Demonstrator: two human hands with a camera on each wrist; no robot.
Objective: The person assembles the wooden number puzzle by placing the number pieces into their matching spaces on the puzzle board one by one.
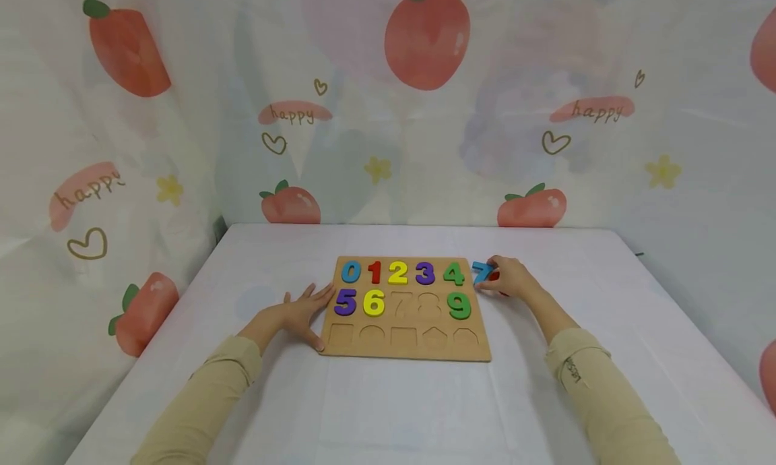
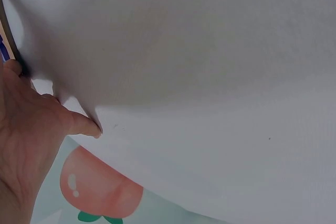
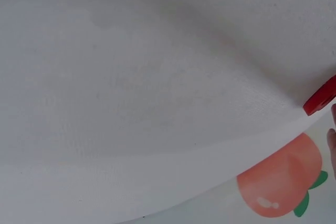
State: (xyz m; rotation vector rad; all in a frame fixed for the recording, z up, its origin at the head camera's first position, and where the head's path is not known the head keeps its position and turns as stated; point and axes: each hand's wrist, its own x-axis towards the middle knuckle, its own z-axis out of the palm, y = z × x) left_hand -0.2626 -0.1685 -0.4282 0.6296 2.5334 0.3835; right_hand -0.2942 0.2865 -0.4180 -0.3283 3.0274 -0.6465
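Note:
A wooden number board (image 1: 405, 344) lies on the table with coloured digits in its top row. Below them sit a purple 5 (image 1: 345, 302), a yellow 6 (image 1: 374, 303) and a green 9 (image 1: 459, 306); the 7 and 8 recesses are bare. My left hand (image 1: 300, 315) rests against the board's left edge, fingers spread. Just past the upper right corner, my right hand (image 1: 512, 277) pinches a blue number 7 (image 1: 481, 271). A red piece (image 3: 321, 97) shows beside the right fingers, mostly hidden; whether it is also held is unclear.
The bottom row of the board has several bare shape recesses. A white cloth covers the table (image 1: 388, 411). Printed curtains (image 1: 394, 135) stand along the back and both sides.

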